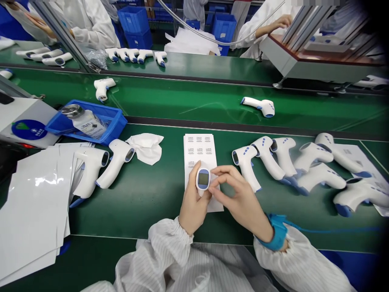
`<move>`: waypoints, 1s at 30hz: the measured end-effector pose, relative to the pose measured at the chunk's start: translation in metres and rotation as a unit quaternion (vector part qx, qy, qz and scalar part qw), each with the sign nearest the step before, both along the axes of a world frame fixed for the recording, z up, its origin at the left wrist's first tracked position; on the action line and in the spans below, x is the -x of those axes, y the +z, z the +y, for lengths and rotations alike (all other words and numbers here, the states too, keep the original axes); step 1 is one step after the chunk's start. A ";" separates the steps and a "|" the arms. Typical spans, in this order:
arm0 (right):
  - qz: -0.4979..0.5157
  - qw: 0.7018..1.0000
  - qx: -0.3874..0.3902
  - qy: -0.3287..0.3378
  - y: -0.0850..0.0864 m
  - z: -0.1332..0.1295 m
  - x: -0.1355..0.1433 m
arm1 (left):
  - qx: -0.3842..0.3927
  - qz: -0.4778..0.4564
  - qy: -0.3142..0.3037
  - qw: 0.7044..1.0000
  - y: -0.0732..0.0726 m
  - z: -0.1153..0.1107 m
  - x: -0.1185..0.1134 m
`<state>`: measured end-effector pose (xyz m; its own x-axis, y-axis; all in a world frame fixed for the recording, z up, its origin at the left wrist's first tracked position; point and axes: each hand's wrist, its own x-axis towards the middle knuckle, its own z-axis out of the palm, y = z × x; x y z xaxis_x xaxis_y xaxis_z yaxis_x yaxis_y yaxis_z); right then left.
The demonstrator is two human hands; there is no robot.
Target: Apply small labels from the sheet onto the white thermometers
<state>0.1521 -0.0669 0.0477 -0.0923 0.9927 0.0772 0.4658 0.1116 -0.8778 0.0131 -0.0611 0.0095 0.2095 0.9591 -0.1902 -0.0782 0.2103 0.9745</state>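
My left hand (193, 202) is closed around a white infrared thermometer (203, 179), whose small grey screen in a blue surround faces me. Its handle is hidden in the hand. Close by on the right is my right hand (240, 198), fingers bent and apart, their tips at the thermometer's side; whether they touch it I cannot tell. A blue wrist strap (277, 232) circles the right wrist. Beneath the hands lies a white label sheet (199, 142) printed with small blocks of text.
Several thermometers (270, 162) lie to the right, two more (117, 162) to the left by a crumpled cloth (148, 148). A blue tray (117, 125) holds a bottle (88, 121). White sheets (39, 202) stack at left. The green conveyor (182, 97) carries thermometers; co-workers sit beyond.
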 end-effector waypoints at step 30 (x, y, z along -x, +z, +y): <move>0.024 1.000 -0.005 -0.019 0.005 0.032 0.006 | 0.061 -0.030 -0.067 0.995 0.005 -0.002 0.007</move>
<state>0.1459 -0.0351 0.0532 -0.0512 0.9945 0.0916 0.4270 0.1047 -0.8982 0.0061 -0.0630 0.0149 0.3480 0.8929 -0.2858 -0.0999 0.3385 0.9357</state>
